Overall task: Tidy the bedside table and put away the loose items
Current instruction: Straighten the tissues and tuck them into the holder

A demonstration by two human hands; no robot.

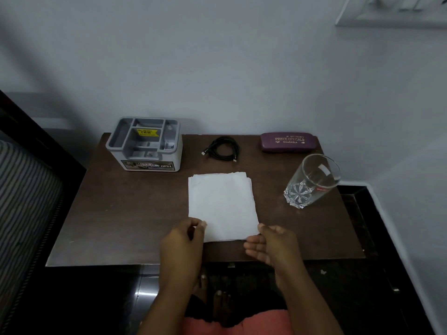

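Dark wooden table [121, 213] against a pale wall carries one grey organiser [145, 146], one coiled black cable [223, 149], one purple spectacle case [289, 141], one clear glass [312, 182] and one folded white napkin [222, 204] at centre front, its near left corner pinched in the grip of the left hand [183, 243], the right hand [271, 245] half open at the near right corner, hold not determinable.

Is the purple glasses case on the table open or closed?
Closed. The glasses case lies flat with its lid down, and the gold lettering on top reads whole.

A home bedroom: a striped mattress [21, 189] lies beside a small wooden bedside table [125, 213].
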